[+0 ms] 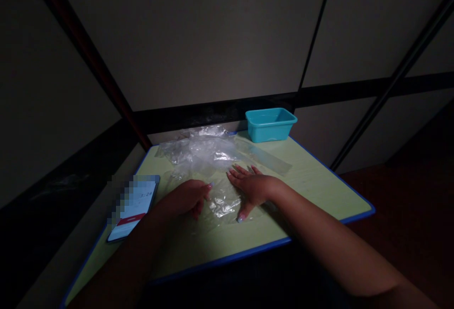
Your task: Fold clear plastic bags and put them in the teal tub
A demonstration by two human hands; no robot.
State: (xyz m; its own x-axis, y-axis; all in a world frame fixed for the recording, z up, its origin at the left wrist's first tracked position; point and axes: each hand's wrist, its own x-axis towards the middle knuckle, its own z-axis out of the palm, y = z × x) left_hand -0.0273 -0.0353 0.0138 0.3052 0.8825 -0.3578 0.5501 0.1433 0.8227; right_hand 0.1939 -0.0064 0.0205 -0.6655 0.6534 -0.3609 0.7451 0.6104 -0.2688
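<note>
A pale green table (312, 186) with a blue edge is seen. Crumpled clear plastic bags (202, 150) are piled at its far side beside a teal tub (270, 124); a phone (133, 207) lies left. A clear plastic bag (222, 202) is pressed flat under the spread right hand (252, 187), while its left edge is pinched by the curled left hand (187, 198).

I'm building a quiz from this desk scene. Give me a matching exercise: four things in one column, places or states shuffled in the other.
Things:
1. tub
2. phone
3. right hand
4. pile of clear bags

Places or states:
A. flat, fingers spread, on a clear plastic bag
B. far edge of the table, turquoise
C. left edge, screen lit
D. crumpled, behind the hands

Pairs: 1-B, 2-C, 3-A, 4-D
</note>
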